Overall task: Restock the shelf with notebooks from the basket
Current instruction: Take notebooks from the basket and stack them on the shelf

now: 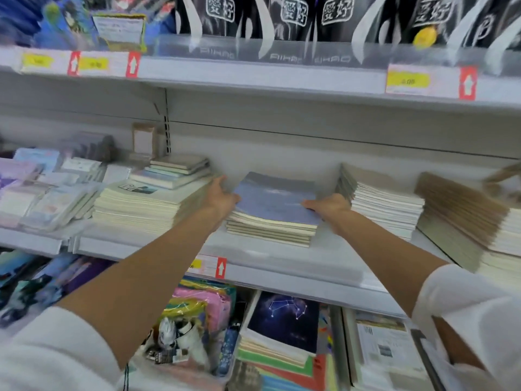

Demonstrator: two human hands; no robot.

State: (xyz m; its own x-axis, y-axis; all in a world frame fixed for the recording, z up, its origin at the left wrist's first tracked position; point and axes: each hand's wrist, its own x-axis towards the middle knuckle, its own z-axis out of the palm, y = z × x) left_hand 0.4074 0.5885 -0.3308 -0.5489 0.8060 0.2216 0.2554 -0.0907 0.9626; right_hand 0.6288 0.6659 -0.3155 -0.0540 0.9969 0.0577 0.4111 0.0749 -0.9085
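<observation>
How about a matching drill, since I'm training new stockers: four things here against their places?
1 held stack
2 constellation notebook
3 brown stack
4 black packs

a under the middle shelf
b on the top shelf
c between left hand and right hand
d far right, middle shelf

Pairs: 1-c, 2-a, 3-d, 4-b

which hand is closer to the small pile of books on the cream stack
Left. The left hand holds the left edge of the blue notebook stack, just right of the small pile; the right hand holds its opposite edge, farther off.
</observation>
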